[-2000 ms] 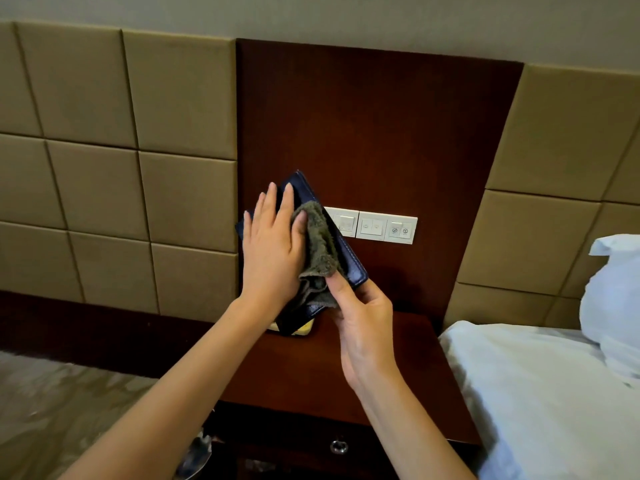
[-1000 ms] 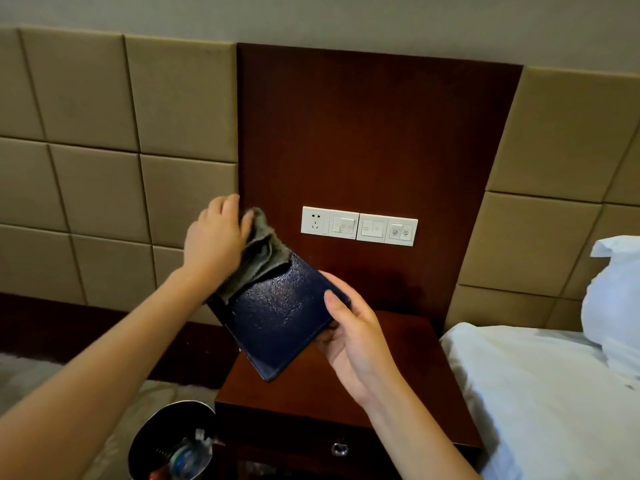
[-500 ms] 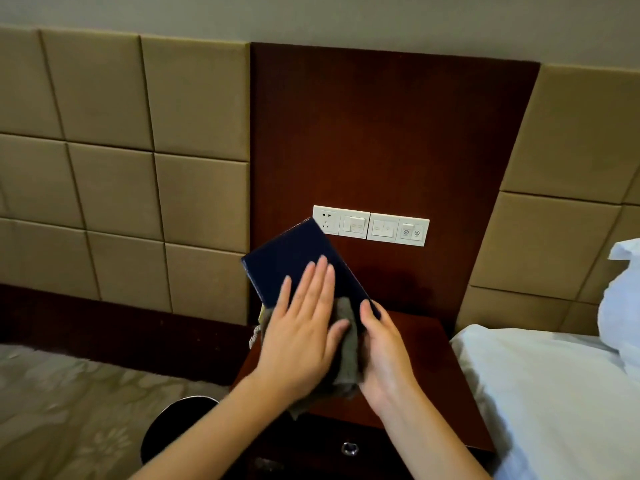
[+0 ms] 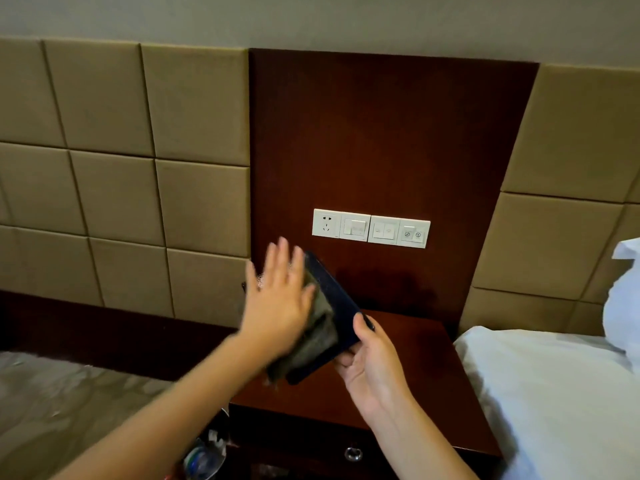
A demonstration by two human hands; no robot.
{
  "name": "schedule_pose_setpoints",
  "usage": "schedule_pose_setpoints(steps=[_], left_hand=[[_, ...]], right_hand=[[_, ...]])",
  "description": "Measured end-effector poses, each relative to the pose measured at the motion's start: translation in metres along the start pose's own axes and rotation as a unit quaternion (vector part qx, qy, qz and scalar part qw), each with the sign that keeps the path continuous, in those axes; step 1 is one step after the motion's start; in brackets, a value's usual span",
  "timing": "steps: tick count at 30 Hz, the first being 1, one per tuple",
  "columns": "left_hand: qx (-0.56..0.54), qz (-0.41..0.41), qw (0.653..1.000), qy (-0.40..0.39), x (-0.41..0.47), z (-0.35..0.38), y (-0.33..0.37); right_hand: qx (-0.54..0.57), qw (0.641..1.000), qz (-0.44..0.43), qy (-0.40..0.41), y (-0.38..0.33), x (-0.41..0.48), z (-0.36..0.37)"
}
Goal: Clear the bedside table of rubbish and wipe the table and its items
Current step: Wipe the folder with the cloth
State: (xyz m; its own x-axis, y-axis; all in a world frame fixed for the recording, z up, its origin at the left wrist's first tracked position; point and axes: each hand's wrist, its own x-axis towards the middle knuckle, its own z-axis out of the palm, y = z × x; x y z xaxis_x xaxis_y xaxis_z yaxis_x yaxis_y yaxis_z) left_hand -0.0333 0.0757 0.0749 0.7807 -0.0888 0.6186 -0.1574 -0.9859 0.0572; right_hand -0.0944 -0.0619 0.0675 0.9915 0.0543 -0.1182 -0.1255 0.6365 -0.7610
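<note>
Folder [image 4: 337,299] pinched in right hand [image 4: 374,362]; left hand's [image 4: 277,299] straight fingers press cloth [image 4: 318,330] against it.

Left hand [image 4: 277,303] presses cloth [image 4: 318,337] flat on folder [image 4: 337,303]; right hand [image 4: 372,362] grips folder.

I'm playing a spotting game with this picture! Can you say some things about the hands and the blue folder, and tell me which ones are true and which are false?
1. The left hand presses a grey cloth against the dark blue folder with straight fingers. True.
2. The right hand holds nothing. False: it grips the folder's lower edge.
3. The folder lies flat on the bedside table. False: it is held up at a tilt, not lying flat.
4. A white switch panel sits on the dark wood behind the table. True.
</note>
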Motion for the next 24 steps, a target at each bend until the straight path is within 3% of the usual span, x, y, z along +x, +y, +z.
schedule_pose_setpoints(steps=[3, 6, 9, 11, 15, 18, 21, 24], left_hand=[[-0.01, 0.133, 0.991, 0.001, -0.042, 0.016, 0.041], [-0.036, 0.133, 0.99, -0.027, -0.045, 0.022, 0.051], [-0.077, 0.073, 0.993, -0.043, -0.009, 0.017, 0.042], [-0.119, -0.019, 0.991, -0.064, 0.024, 0.014, 0.024], [-0.182, -0.166, 0.964, -0.098, 0.06, 0.007, -0.023], [-0.199, -0.221, 0.947, -0.119, 0.061, 0.006, -0.032], [-0.188, -0.175, 0.957, -0.132, 0.049, 0.004, -0.001], [-0.168, -0.046, 0.97, -0.172, 0.023, 0.003, 0.047]], right_hand=[[-0.014, 0.999, 0.021, 0.034, 0.008, 0.003, -0.006], [-0.021, 0.999, 0.014, 0.047, 0.008, 0.003, -0.014], [-0.039, 0.999, -0.017, 0.026, 0.0, 0.002, -0.017], [-0.067, 0.997, -0.03, -0.002, -0.005, -0.004, -0.016], [-0.124, 0.989, -0.079, -0.031, -0.005, -0.015, -0.02], [-0.148, 0.982, -0.105, -0.048, -0.002, -0.017, -0.019], [-0.171, 0.976, -0.117, -0.06, -0.001, -0.014, -0.013], [-0.182, 0.978, -0.098, -0.014, 0.003, -0.006, -0.015]])
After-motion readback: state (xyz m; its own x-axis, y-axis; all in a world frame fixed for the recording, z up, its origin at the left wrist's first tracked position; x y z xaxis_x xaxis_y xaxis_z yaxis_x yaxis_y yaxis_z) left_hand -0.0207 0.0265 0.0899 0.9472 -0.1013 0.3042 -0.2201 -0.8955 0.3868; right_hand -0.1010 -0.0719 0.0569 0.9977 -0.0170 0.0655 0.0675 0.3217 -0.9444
